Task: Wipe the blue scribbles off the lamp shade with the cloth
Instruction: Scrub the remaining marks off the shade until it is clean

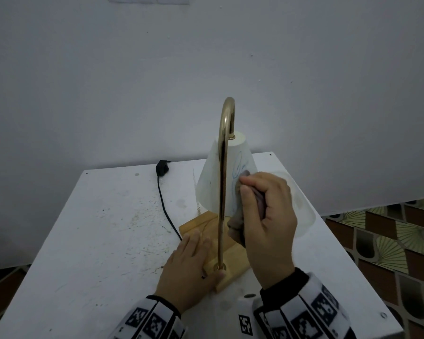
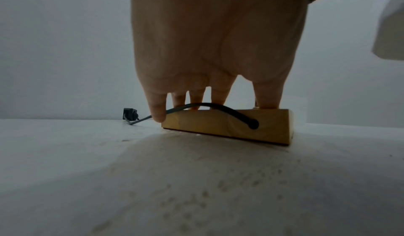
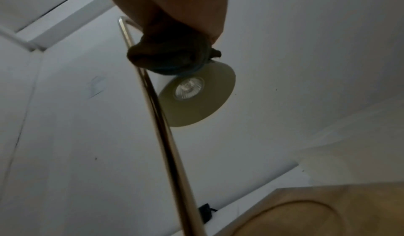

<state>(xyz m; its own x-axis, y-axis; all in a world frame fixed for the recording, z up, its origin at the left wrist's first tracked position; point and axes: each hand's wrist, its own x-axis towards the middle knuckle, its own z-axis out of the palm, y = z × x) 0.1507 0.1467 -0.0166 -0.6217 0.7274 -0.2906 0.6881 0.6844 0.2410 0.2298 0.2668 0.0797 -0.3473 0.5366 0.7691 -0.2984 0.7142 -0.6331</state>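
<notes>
- nearest you, two sleeves with black-and-white square markers lead out to your two hands over a white table [image 1: 88,241].
- your left hand [image 1: 191,270] lies flat, fingers straight, pressing down on the wooden base [image 1: 230,253] of the single lamp, just left of where the brass stem [image 1: 222,192] enters the wood; the left wrist view shows the fingertips [image 2: 267,99] resting on the block's top.
- your right hand [image 1: 267,221], the nearer one to the shade, has its fingers curled round one bunched grey cloth [image 1: 238,223], pressing it against the right face of the lamp shade [image 1: 211,182].
- the white cone shade hangs beyond and above the base, narrow end up, long axis about vertical, with the stem crossing in front of it.
- the blue scribbles [image 1: 238,165] you can see sit just above and slightly left of your fingertips, so the stroke probably needs to travel up the cone's slope; fainter marks may lie left of the stem, too dim to be sure.
- from below, the right wrist view shows one bulb [image 3: 189,88] inside the shade.
- farther left, one black cord [image 1: 165,211] runs back to one black plug [image 1: 162,167] near the table's far edge, against a plain wall.
</notes>
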